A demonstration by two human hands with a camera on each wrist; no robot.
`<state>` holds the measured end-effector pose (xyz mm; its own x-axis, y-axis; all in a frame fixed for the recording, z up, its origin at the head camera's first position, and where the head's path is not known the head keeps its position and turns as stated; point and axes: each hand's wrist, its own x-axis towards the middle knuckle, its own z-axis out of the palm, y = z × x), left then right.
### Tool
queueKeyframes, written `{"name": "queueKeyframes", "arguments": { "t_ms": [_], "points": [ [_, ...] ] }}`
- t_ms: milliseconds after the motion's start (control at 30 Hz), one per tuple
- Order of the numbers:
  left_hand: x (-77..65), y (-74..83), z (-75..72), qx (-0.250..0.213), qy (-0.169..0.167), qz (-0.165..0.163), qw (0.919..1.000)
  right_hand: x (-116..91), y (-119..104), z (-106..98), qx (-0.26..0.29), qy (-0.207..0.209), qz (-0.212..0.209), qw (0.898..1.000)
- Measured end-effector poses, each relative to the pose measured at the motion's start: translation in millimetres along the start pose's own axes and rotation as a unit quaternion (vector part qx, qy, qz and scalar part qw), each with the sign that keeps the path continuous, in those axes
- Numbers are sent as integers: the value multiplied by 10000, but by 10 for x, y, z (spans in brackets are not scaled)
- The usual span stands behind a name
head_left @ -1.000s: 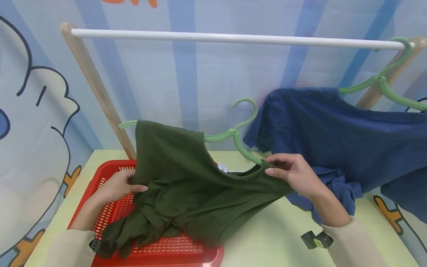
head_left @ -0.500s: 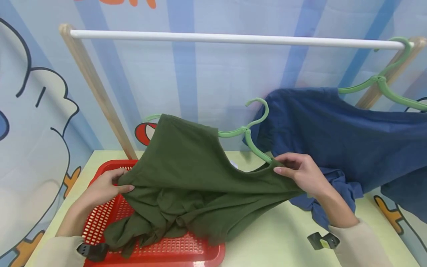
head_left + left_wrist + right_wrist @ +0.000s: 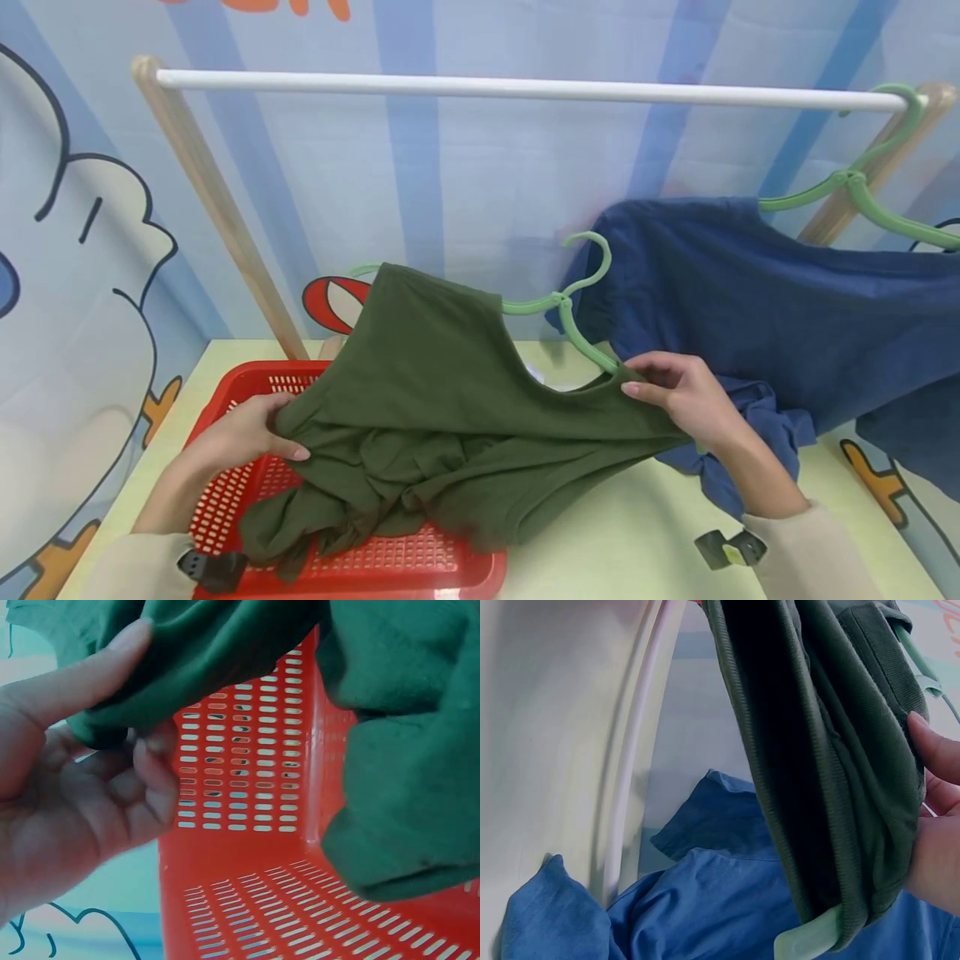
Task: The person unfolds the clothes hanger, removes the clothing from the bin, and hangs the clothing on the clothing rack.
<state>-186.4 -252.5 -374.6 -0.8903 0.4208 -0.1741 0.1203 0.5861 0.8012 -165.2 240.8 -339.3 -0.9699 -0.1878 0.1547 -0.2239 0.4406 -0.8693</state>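
Note:
A dark green shirt [image 3: 442, 358] hangs over a light green hanger [image 3: 558, 302], whose hook stands free, off the rail. My left hand [image 3: 251, 433] pinches the shirt's left sleeve edge; in the left wrist view thumb and fingers of that hand [image 3: 90, 742] close on the folded cloth. With thumb and fingers my right hand [image 3: 682, 390] pinches the shirt's right shoulder over the hanger arm. The right wrist view shows the hanger's tip [image 3: 810, 937] poking out of the sleeve opening. Crumpled lower cloth droops into the red basket [image 3: 480, 575].
A white rail [image 3: 480, 85] on wooden posts [image 3: 217, 200] spans the back. At right a blue shirt [image 3: 750, 283] hangs on a second green hanger [image 3: 855, 179] from the rail. The basket stands on a pale yellow table [image 3: 600, 533] before a printed backdrop.
Both hands have moved right with the green shirt and hanger. My left hand first went outward to the left, pulling the sleeve edge out, then came slightly back. The blue shirt has not moved.

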Motion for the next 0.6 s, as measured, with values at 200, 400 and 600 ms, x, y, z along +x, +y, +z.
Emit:
{"name": "queueKeyframes", "arguments": {
  "t_ms": [200,400,600],
  "points": [
    [-61,93,-72,305,702,149,9970,-13,19,-55,-138,35,-55,9999],
    [-132,331,-219,-1,1195,343,9922,-10,-99,-262,-449,-12,-99,9989],
    [-168,630,-344,-291,1350,672,9881,-4,-202,-567,-873,29,75,9961]
  ]
}}
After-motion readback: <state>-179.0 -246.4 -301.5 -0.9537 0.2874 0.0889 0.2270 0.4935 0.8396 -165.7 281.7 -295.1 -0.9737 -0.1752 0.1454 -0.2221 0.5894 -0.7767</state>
